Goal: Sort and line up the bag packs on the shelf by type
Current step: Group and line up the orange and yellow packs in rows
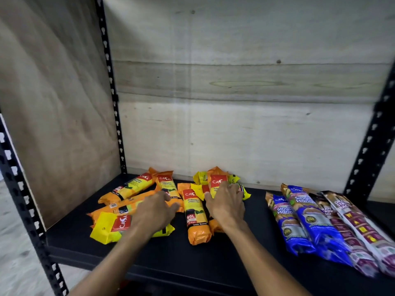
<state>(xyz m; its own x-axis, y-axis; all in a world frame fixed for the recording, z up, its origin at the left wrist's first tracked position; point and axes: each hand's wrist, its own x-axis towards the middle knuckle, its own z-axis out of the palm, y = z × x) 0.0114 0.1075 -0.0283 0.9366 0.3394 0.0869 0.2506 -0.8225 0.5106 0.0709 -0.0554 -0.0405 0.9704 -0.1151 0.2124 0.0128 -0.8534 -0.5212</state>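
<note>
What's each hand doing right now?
Left hand: open, fingers spread over the orange and yellow packs, gripping nothing.
Right hand: open, resting on the yellow pack, no closed grip.

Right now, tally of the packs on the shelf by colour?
Orange packs: 6, one mostly hidden
Yellow packs: 3, overlapped, uncertain
Blue packs: 2
Maroon-and-white packs: 2
Total: about 13

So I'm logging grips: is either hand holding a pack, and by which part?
Neither clearly grips. The left hand and right hand rest flat on orange packs.
</note>
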